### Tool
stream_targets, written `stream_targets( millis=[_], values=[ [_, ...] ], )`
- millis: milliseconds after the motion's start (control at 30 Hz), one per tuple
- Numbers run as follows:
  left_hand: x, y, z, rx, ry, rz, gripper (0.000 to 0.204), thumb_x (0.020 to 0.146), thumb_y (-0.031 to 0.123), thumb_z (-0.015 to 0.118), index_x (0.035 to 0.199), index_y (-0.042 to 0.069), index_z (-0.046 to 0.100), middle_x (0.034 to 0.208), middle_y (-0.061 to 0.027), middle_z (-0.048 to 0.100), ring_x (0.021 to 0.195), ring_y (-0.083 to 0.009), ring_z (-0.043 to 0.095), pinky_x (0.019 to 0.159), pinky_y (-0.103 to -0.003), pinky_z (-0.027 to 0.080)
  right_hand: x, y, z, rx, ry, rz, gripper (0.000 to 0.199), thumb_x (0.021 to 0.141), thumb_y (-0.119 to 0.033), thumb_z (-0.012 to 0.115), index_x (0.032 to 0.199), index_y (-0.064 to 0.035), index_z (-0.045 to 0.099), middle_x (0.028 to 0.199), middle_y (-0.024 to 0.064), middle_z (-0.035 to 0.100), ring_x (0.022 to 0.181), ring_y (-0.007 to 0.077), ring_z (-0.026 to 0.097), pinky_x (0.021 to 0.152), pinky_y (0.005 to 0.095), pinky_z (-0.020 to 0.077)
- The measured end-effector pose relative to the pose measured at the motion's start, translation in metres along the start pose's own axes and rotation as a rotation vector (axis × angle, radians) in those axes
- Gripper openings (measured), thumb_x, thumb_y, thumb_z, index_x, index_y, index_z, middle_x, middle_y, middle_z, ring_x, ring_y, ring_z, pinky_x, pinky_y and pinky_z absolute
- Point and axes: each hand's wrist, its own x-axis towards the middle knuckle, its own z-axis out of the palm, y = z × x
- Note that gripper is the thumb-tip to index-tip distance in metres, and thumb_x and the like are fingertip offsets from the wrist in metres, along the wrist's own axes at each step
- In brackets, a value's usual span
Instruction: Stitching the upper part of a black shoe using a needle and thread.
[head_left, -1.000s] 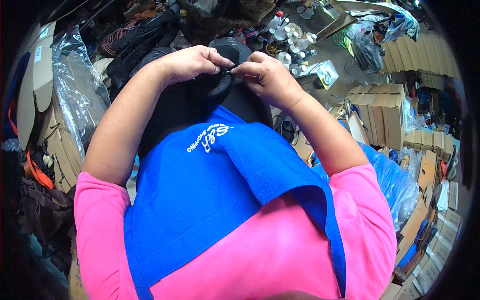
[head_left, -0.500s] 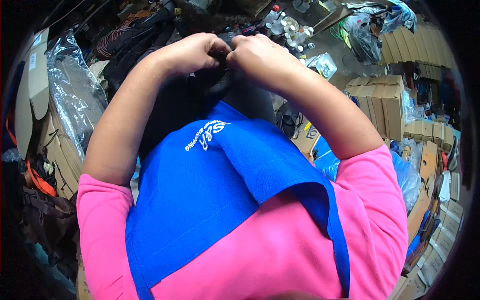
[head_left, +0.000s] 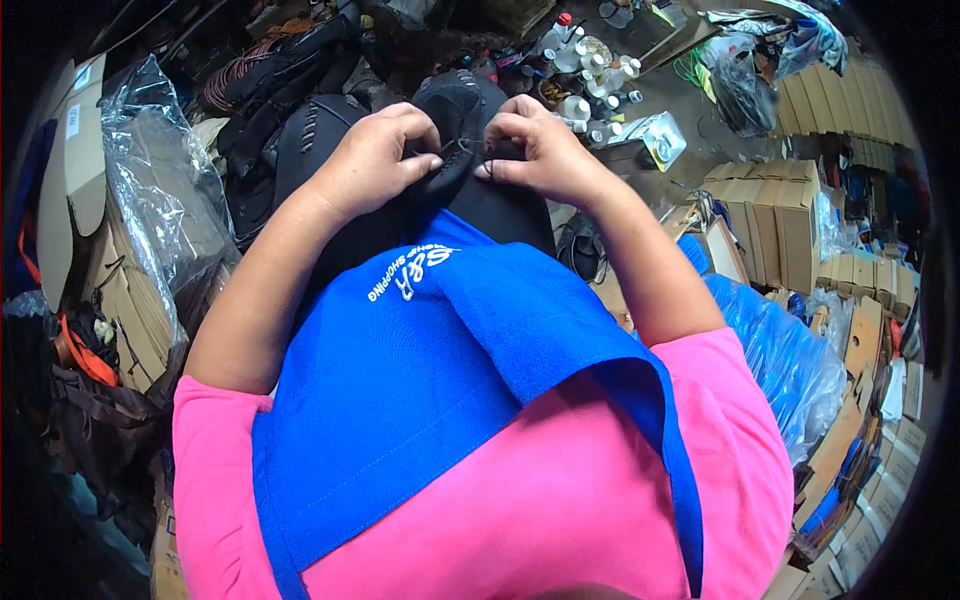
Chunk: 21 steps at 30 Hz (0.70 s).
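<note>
On my lap rests a black shoe (head_left: 446,100) of soft fabric, its rounded collar facing up and stitch marks along its far edge. My left hand (head_left: 385,160) is closed at its left side, thumb and fingers pinched together. Opposite it, my right hand (head_left: 540,150) pinches too, thumb below the bent fingers. A thin dark thread (head_left: 464,149) shows between the two hands, over the shoe opening. Its ends run into the fingertips and are hard to make out against the black. The blue apron (head_left: 400,380) lies just below the hands.
Several bottles (head_left: 590,75) stand ahead on the right, with a clear rectangular container (head_left: 660,140) beside them. Cardboard boxes (head_left: 765,215) and blue plastic wrap (head_left: 775,350) sit to the right. On the left are clear plastic sheeting (head_left: 165,170) and flattened cardboard (head_left: 85,150).
Both hands have come nearer to me and moved apart from each other. The black shoe and the thread now show between them.
</note>
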Motion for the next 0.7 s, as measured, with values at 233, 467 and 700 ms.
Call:
stream_targets(
  millis=[233, 467, 700],
  values=[
    [-0.009, -0.020, -0.041, 0.033, 0.298, -0.187, 0.014, 0.088, 0.014, 0.061, 0.095, 0.002, 0.057, 0.077, 0.0006, 0.057, 0.071, -0.0077, 0.051, 0.066, -0.023, 0.043, 0.018, 0.029, 0.016, 1.295, 0.737, 0.411, 0.033, 0.097, -0.031, 0.046, 0.086, -0.0032, 0.058, 0.089, 0.0103, 0.063, 0.086, 0.0265, 0.060, 0.081, 0.0382, 0.0481],
    [0.000, -0.012, -0.039, -0.775, 0.274, -0.177, 0.022, 0.092, 0.023, 0.058, 0.091, 0.002, 0.061, 0.076, 0.0026, 0.056, 0.067, -0.0068, 0.050, 0.064, -0.022, 0.042, 0.010, 0.022, 0.011, 2.048, 0.475, 0.486, 0.038, 0.098, -0.040, 0.040, 0.078, -0.0099, 0.052, 0.072, 0.0035, 0.050, 0.067, 0.0182, 0.049, 0.075, 0.0374, 0.0434],
    [-0.026, -0.012, -0.055, 0.401, 0.321, -0.100, 0.012, 0.080, 0.006, 0.065, 0.090, 0.001, 0.062, 0.087, -0.0103, 0.062, 0.079, -0.0203, 0.060, 0.070, -0.031, 0.047, 0.012, 0.026, 0.017, 2.010, 0.411, 0.471, 0.039, 0.098, -0.037, 0.040, 0.069, -0.0116, 0.043, 0.057, -0.0025, 0.032, 0.051, 0.0113, 0.030, 0.059, 0.0280, 0.0325]
  ],
)
